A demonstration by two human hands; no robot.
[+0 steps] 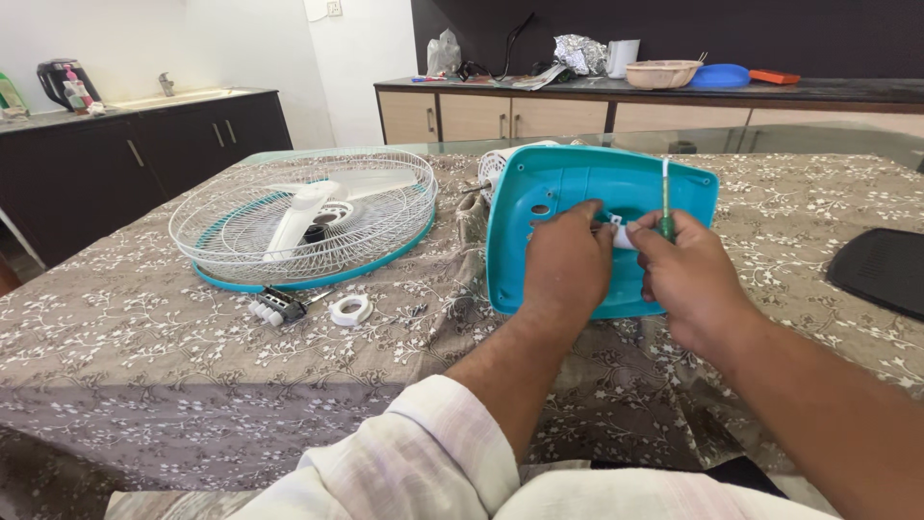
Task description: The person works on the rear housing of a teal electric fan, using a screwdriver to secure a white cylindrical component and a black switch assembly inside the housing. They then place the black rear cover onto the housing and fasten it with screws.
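A teal plastic fan base [539, 193] stands tilted on edge on the table, its hollow underside facing me. My left hand [566, 260] rests against the inside of the base, fingers pinching a small white part [622, 236]. My right hand [685, 274] grips a green-handled screwdriver [664, 197] held upright beside that white part. A white motor housing [496, 164] pokes out behind the base's left edge.
A white wire fan guard with teal rim [308, 217] lies flat at left, white blades inside it. A switch block [274, 306] and white ring [350, 309] lie in front of it. A black panel [881, 270] sits at right. Counters with clutter line the back.
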